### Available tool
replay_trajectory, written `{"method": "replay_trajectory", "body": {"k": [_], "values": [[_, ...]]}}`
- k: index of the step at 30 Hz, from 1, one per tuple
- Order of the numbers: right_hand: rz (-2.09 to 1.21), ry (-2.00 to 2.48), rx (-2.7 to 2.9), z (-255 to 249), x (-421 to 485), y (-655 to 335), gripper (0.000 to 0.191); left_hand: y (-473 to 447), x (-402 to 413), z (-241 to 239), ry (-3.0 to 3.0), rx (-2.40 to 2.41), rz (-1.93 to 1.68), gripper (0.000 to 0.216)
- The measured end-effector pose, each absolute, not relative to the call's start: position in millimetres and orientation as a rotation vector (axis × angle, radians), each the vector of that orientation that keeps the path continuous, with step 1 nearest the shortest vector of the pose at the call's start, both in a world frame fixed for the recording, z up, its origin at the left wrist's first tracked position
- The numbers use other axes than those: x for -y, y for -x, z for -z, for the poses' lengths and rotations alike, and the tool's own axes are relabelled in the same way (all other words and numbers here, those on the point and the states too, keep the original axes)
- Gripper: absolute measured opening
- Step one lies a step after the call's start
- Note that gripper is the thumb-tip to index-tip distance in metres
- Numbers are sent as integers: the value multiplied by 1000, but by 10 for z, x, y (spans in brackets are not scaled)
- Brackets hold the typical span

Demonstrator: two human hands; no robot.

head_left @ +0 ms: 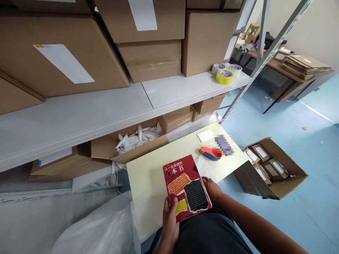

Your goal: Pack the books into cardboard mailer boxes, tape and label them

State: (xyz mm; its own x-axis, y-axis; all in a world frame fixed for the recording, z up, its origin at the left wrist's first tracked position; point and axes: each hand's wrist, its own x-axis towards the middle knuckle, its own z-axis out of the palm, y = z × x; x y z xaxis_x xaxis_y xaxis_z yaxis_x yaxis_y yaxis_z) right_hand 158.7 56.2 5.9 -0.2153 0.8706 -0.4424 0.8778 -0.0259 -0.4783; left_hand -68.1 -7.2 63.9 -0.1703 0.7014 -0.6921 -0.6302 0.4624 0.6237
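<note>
A red book with torn-paper shapes in orange, black and yellow on its cover is held up over the near side of a pale yellow table. My left hand grips its lower left edge, the thumb lying on the cover. At the book's right edge is my right hand, closed on it with fingers partly hidden behind. Beyond the book lie an orange and blue tape dispenser, a white card and a blurred purple item.
Cardboard boxes fill the grey shelf ahead, with tape rolls at its right end. Below, an open box holds white paper pieces. An open carton of packages stands right on the floor; plastic sheeting lies left.
</note>
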Motion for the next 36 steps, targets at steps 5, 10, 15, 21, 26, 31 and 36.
{"method": "replay_trajectory", "body": {"k": [5,10,15,21,26,31,36], "values": [[1106,-2321,-2002,-45,-932,-2154,45,203,-49,-215,-160,-1295,-1168,57],[1184,-2445,-1750,123,-1242,-2371,42,-209,-220,203,-285,-1504,-1204,59],[1291,-2363,-1677,282,-1389,-2299,28,-449,-323,461,-685,-1982,-858,36],[1391,-2225,-1728,313,-1423,-2273,24,-403,-364,459,-830,-2204,-543,23],[1434,-2225,-1719,262,-1422,-2269,13,-368,-350,280,-1016,-2288,-422,49],[1481,-2298,-1683,209,-1449,-2212,19,-328,-340,208,-1203,-2272,-204,71],[1516,-2260,-1853,-37,-1405,-2105,17,-250,-289,246,-1191,-2114,-483,69]]}}
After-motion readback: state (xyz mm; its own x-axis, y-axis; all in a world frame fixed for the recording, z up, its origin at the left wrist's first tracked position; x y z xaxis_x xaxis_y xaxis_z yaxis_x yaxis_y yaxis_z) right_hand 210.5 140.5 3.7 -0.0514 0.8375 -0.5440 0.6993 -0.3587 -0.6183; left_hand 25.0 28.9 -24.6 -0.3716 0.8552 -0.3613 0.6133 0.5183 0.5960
